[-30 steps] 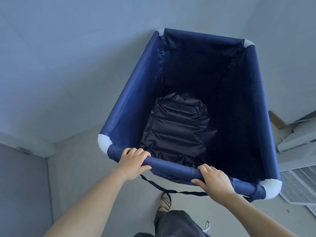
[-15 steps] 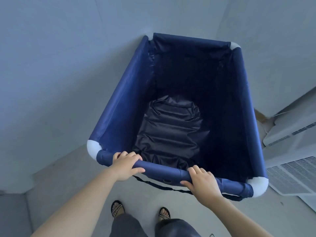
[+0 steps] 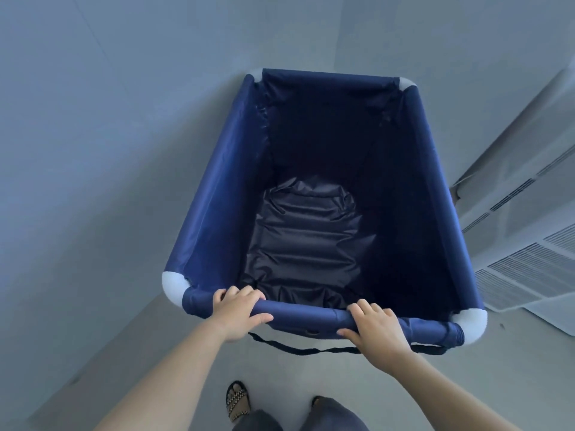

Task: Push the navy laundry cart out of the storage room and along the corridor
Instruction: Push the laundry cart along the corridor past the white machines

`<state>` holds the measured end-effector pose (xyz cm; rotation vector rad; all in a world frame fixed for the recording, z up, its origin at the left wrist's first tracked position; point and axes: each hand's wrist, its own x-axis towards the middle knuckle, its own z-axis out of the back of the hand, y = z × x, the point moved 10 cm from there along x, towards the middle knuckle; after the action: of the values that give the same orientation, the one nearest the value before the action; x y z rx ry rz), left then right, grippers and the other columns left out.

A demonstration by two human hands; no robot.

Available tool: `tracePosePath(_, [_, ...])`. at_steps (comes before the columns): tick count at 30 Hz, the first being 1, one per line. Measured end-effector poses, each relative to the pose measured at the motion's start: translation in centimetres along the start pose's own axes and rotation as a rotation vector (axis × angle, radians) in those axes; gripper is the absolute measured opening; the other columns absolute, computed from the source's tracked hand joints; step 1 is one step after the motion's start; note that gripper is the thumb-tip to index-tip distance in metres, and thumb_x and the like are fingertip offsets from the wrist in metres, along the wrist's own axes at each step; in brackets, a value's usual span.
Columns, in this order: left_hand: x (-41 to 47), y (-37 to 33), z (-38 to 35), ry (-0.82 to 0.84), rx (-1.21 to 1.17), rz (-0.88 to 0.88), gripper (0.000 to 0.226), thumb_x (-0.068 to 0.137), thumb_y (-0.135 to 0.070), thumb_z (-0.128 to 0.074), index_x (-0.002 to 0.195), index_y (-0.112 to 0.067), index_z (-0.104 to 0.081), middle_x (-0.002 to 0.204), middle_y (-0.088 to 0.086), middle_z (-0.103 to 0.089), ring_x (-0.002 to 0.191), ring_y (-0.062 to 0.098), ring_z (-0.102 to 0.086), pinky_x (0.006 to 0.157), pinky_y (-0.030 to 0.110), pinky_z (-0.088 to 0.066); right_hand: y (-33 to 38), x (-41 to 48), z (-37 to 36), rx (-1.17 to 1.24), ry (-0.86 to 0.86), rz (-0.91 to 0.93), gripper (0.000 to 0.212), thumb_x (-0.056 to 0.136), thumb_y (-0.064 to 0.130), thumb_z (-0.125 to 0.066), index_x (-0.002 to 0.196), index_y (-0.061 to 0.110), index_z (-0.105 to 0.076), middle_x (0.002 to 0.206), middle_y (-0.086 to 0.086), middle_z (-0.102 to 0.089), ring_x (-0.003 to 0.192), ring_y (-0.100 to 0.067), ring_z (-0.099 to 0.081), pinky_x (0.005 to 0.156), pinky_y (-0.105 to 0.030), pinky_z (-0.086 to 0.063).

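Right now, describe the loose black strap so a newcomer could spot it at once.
Start at the navy laundry cart that fills the middle of the view, then drop to its near rail, gripped by the left hand and the right hand. The black strap sags in a shallow loop just below that rail, between the hands. It is the only thin dark band hanging outside the cart.

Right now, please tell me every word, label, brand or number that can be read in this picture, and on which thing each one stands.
None: no text can be read anywhere.
Cart: plain navy fabric, no label or brand shows.
Dark bag inside the cart: no print shows.
White vented units on the right: only grilles and slots, no lettering shows.
Walls and floor: no sign.
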<state>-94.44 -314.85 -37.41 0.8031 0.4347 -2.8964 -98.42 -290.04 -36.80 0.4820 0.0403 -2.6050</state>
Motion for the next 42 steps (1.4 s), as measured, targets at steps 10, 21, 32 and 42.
tracePosePath(10, [5.2, 0.0, 3.6, -0.011, 0.106, -0.073, 0.043, 0.089, -0.061, -0.037, 0.121, -0.032, -0.043, 0.121, -0.006, -0.048, 0.115, 0.021, -0.040, 0.106, 0.042, -0.021, -1.4, 3.8, 1.2, 0.054, 0.043, -0.190, 0.048, 0.089, 0.062, -0.036, 0.125, 0.030, -0.038, 0.123, 0.006, -0.041, 0.108, -0.020, -0.040, 0.092, -0.039, -0.033])
tracePosePath(21, [13.7, -1.0, 8.9, -0.054, 0.122, -0.093, 0.042, 0.090, -0.061, -0.036, 0.120, -0.032, -0.044, 0.117, -0.007, -0.049, 0.111, 0.020, -0.042, 0.106, 0.042, -0.021, -5.2, 12.1, 4.8, 0.092, 0.022, -0.191, 0.048, 0.089, 0.062, -0.038, 0.124, 0.030, -0.040, 0.124, 0.005, -0.043, 0.110, -0.021, -0.040, 0.092, -0.040, -0.032])
tracePosePath(32, [21.8, -1.9, 14.0, -0.059, 0.150, -0.069, 0.043, 0.090, -0.060, -0.037, 0.122, -0.032, -0.043, 0.120, -0.007, -0.050, 0.116, 0.019, -0.042, 0.110, 0.042, -0.018, -8.7, 19.9, 7.6, 0.111, -0.015, -0.169, 0.046, 0.091, 0.061, -0.035, 0.120, 0.026, -0.042, 0.119, 0.003, -0.045, 0.106, -0.022, -0.041, 0.087, -0.040, -0.032])
tracePosePath(42, [25.6, -2.5, 16.3, -0.069, 0.140, -0.074, 0.039, 0.091, -0.057, -0.039, 0.120, -0.031, -0.043, 0.118, -0.007, -0.049, 0.118, 0.019, -0.040, 0.112, 0.042, -0.015, -10.4, 23.5, 8.6, 0.109, -0.032, -0.171, 0.047, 0.091, 0.060, -0.035, 0.120, 0.025, -0.042, 0.118, 0.001, -0.046, 0.105, -0.023, -0.042, 0.085, -0.040, -0.032])
